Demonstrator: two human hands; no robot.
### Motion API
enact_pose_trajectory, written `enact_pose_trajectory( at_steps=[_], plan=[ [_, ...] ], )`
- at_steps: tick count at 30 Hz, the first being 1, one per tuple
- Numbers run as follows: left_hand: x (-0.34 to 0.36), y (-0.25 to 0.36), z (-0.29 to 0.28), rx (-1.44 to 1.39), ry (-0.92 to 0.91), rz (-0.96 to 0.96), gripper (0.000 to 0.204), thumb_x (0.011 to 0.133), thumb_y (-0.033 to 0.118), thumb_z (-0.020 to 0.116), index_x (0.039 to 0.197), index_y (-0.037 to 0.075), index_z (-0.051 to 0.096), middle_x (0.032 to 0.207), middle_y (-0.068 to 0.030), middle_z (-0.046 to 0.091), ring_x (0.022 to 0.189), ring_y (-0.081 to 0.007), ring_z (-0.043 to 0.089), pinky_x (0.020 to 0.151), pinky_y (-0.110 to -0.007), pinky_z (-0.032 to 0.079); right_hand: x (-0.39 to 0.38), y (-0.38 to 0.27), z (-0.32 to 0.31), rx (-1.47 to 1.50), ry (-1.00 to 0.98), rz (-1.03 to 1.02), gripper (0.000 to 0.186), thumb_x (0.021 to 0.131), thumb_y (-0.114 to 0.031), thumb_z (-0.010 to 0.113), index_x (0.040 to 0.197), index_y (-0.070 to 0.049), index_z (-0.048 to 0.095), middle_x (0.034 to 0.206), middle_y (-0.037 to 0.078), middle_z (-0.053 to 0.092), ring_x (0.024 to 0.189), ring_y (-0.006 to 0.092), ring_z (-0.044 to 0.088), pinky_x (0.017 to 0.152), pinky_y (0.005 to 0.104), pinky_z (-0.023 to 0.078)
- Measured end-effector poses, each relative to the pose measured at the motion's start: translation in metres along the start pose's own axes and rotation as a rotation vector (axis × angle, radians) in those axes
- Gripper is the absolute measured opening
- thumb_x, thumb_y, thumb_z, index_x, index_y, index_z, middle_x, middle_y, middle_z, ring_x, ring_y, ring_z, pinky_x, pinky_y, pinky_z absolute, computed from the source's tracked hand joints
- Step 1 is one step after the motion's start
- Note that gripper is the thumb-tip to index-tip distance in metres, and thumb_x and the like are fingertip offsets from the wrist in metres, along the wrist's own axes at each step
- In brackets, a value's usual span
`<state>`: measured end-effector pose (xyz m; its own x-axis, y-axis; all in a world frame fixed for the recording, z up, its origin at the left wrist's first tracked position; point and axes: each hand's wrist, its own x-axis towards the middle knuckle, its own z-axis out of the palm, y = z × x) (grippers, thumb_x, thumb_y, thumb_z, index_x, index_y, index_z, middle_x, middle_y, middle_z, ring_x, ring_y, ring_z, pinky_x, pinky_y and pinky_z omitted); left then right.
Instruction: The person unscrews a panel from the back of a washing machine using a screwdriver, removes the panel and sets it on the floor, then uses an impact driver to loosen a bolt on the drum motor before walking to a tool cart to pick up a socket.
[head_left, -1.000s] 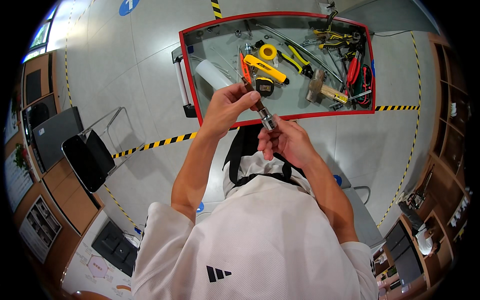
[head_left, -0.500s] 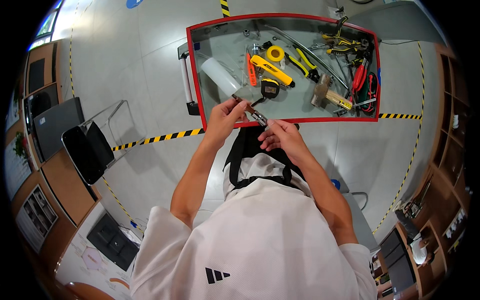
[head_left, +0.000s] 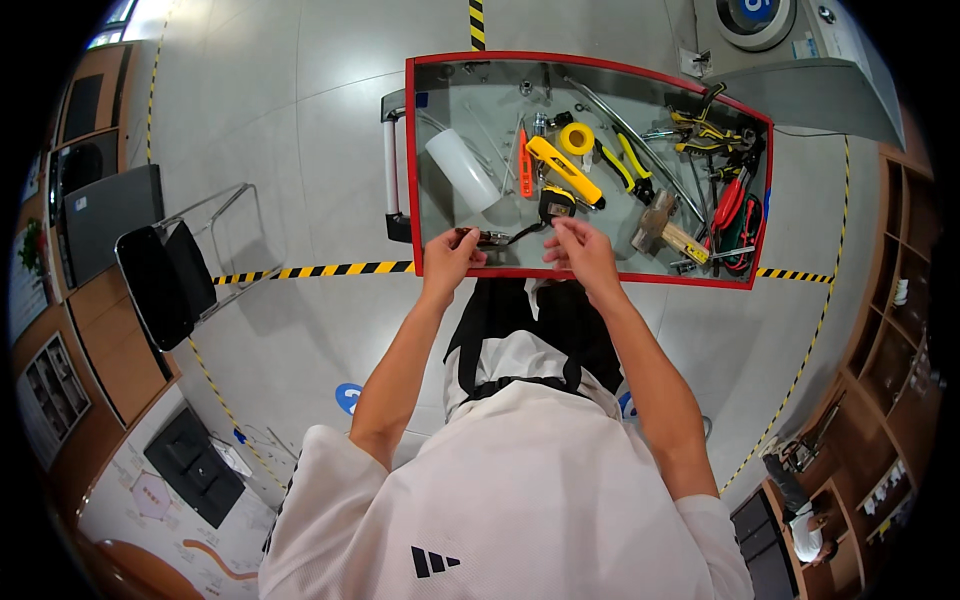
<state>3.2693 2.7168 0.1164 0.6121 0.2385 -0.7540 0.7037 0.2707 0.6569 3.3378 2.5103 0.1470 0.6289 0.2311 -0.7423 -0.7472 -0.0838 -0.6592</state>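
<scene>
My left hand (head_left: 450,262) is closed around a small brown-and-silver tool (head_left: 490,238), whose metal end points right; its exact kind is hard to make out. Facing it, my right hand (head_left: 588,258) has half-curled fingers apart, with nothing visible in them. Just beyond its fingertips sits a black-and-yellow tape measure (head_left: 557,203), its black strap (head_left: 527,232) trailing toward the brown-and-silver tool. Both hands are over the near edge of a red-rimmed, glass-topped table (head_left: 520,272). A white cylinder (head_left: 463,170) lies past my left hand.
Beyond the tape measure lie a yellow utility knife (head_left: 565,170), an orange tool (head_left: 525,162), yellow tape (head_left: 577,138) and yellow-green pliers (head_left: 625,165). To the right are a hammer (head_left: 655,222), a long metal bar (head_left: 635,140) and red-handled pliers (head_left: 730,200). A chair (head_left: 175,285) stands left.
My hands have moved apart. The left hand has carried the brown-and-silver tool leftward over the table edge, and the right has come off its metal end toward the tape measure. The view has shifted.
</scene>
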Motion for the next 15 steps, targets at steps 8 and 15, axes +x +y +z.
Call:
enact_pose_trajectory(
  at_steps=[8,15],
  plan=[
    [0.023,0.005,-0.003,0.315,-0.013,-0.023,0.031,0.087,0.025,0.058,0.089,-0.006,0.061,0.073,-0.0080,0.062,0.058,-0.0130,0.060,0.051,-0.025,0.051,0.080,-0.051,0.016,-0.412,0.220,-0.193,0.032,0.084,-0.017,0.058,0.107,0.004,0.057,0.069,0.009,0.065,0.052,0.0143,0.063,0.050,0.0234,0.048],
    [0.036,0.004,-0.003,0.381,0.011,-0.132,0.034,0.088,0.028,0.056,0.082,-0.006,0.061,0.070,-0.0095,0.062,0.055,-0.0144,0.061,0.048,-0.026,0.051,0.123,-0.077,0.034,-0.808,0.326,-0.087,0.040,0.080,-0.039,0.059,0.087,0.000,0.065,0.065,0.011,0.065,0.063,0.0230,0.066,0.067,0.0355,0.051]
  ],
)
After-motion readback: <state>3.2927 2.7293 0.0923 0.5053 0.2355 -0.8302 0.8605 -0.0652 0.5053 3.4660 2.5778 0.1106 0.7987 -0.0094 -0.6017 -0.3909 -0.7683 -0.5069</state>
